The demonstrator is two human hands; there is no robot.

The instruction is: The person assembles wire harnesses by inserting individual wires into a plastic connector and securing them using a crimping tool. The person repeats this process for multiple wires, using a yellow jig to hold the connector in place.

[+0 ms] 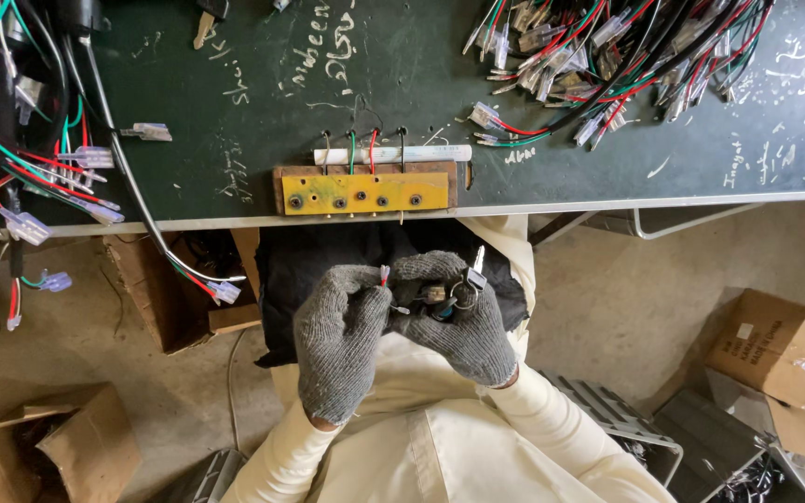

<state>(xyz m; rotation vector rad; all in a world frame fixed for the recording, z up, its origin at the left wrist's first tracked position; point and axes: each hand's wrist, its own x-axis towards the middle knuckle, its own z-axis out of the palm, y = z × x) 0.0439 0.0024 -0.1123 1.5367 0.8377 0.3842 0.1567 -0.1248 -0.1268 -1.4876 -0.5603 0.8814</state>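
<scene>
- Switch part (437, 296), small and dark with a brownish face, sits between the two gloved hands, over the person's lap and below the counter edge.
- Right hand (463, 321), in a grey knit glove, has its grip closed around that part; a metal key (478, 258) and ring stick up just beyond the fingers on its outer side.
- Left hand (339, 335), gloved the same way, has its grip pinched together on a thin red wire (385, 275) whose tip pokes up just above the fingertips; a small white wire end shows between the two hands.
- Black cloth (286, 270) lies under both hands, across the lap, with cream sleeves running back toward the body.
- Yellow block (362, 193), straight ahead of the hands on the near edge of the counter (235, 121), carries four dark screws in a row; black, green and red wires rise from behind it, and a white tube (421, 153) lies just past them.
- Wire bundle (607, 56) with many clear connectors is heaped far ahead and to the right-hand side of the grip.
- Second harness (20, 158) of black, red and green leads spreads out ahead on the left-hand side, some ends hanging over the counter edge.
- Cardboard boxes (780, 349) stand on the floor, well out to either side of the hands.
</scene>
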